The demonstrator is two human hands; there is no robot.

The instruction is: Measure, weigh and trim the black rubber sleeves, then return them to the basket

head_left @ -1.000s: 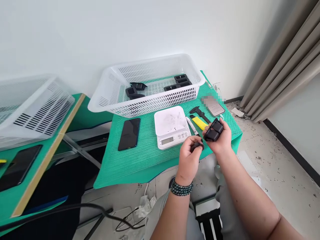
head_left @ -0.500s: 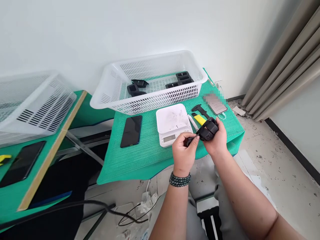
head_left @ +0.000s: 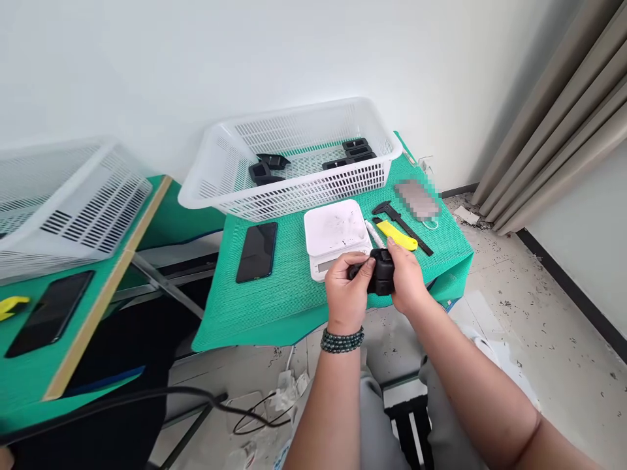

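In front of the scale, my right hand (head_left: 407,277) is closed round a black moulded plastic part (head_left: 384,273). At the part's left side, my left hand (head_left: 347,290), with a beaded bracelet at the wrist, is closed with thumb and fingers pinched. Something dark shows between those fingers; I cannot tell whether it belongs to the part or is a separate tool. Behind my hands stands a white digital scale (head_left: 334,228) with black specks on its plate. To its right lie a white pen-like stick (head_left: 374,234), a yellow utility knife (head_left: 398,236) and black calipers (head_left: 404,225).
A white plastic basket (head_left: 294,196) holding several black parts (head_left: 267,171) stands at the back. A dark phone (head_left: 257,252) lies left of the scale; a blurred phone (head_left: 417,199) lies at right. Another green-covered table (head_left: 29,385) stands left. Black scraps litter the floor (head_left: 553,326).
Both hands and the black part have moved left and slightly toward me, and the part has been turned. The yellow knife and calipers now show more fully.
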